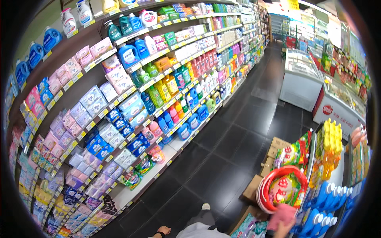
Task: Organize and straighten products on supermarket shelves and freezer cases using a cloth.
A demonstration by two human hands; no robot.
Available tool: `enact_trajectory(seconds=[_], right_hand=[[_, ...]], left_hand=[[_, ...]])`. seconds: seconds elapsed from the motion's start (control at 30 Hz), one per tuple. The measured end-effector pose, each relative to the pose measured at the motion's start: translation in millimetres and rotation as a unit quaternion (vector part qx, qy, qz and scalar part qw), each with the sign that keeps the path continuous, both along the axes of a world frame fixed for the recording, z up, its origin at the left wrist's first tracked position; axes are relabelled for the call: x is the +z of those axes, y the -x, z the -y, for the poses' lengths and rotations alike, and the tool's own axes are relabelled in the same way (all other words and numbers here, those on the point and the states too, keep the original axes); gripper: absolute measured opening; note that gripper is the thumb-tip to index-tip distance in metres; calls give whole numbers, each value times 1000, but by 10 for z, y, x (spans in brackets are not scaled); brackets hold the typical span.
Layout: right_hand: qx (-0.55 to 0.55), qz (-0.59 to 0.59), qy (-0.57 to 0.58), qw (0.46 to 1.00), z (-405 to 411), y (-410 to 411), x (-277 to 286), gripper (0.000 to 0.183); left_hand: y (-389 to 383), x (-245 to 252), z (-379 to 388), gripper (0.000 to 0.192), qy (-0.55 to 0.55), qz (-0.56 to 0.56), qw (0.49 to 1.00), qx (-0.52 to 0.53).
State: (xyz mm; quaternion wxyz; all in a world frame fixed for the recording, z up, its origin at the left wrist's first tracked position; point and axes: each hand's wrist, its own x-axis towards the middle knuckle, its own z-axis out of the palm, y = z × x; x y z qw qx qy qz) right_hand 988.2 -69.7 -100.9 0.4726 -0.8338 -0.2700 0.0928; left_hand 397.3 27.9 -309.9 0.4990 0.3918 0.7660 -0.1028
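Observation:
My right hand (285,229), at the bottom right, holds a folded pink cloth (281,216). The cloth overlaps the front rim of a red bucket (260,190), which looks like several nested together. Inside the bucket lies a green and red detergent bag (284,190). Purple and teal bags (248,226) fill a cardboard box beside my right hand. Blue bottles with white caps (312,221) stand to the right of it. My left hand (164,230) hangs low over the dark floor, a black band on its wrist. Its fingers are curled in, and nothing shows in them.
Long shelves (166,154) of tissue packs and bottles line the left side. A dark tiled aisle (220,160) runs ahead. Chest freezers (300,86) stand on the far right. Cardboard boxes (251,187) and another detergent bag (291,154) sit against the right-hand display of yellow bottles (332,136).

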Motion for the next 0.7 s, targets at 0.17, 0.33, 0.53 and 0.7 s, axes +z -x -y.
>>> enact_trajectory(seconds=[0.17,0.33,0.53,0.7], right_hand=[[326,-211,-105,916,-2178,1410,74,69],[563,-119,-62,815,-3513,2207,598,59],[643,-7,-130,755,-4695,2111,513,54],[680,-20,-83,728,-5604,1421,285,40]], left_hand=[[-729,663,-1266,39,-155,16,979,-128],[-1519,1571,-2403,30,-291,391,873,-26],[-1995,1794,-3521,61,-329,393,851,-113],[-2631,1704,-4472,73,-372,472,790,-118]])
